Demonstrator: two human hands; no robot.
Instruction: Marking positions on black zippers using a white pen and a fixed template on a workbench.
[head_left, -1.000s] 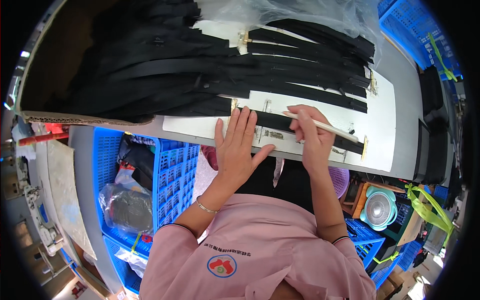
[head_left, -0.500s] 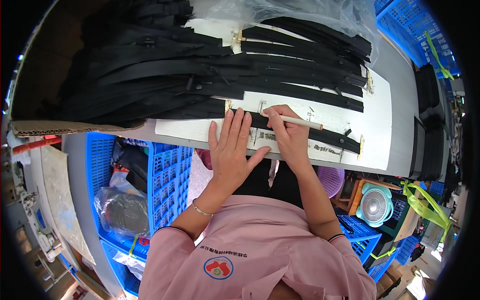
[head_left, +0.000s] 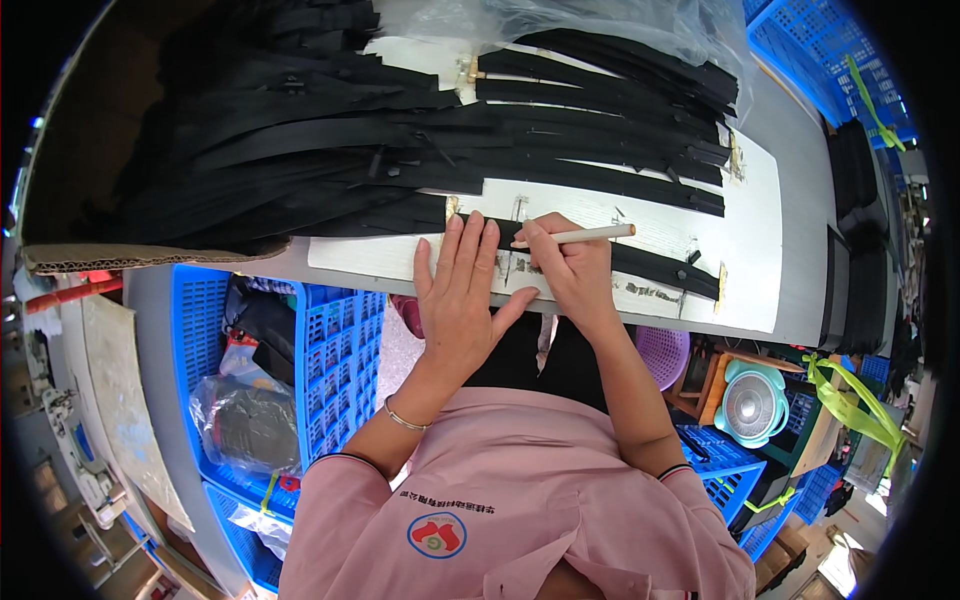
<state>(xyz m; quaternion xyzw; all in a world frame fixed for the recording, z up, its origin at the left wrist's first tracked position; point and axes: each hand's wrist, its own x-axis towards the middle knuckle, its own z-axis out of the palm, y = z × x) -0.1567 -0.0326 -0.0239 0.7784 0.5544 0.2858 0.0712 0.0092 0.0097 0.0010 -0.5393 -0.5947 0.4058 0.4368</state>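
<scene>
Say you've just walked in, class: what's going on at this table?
Someone's left hand is spread with its fingers on a black strip that lies across a white board. The right hand grips a slim white pencil-like tool, its tip at the strip, close to the left hand. Many loose black strips are heaped to the left and farther up the table.

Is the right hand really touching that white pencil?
Touching. The head view shows the right hand gripping the white pencil between thumb and fingers.
</scene>
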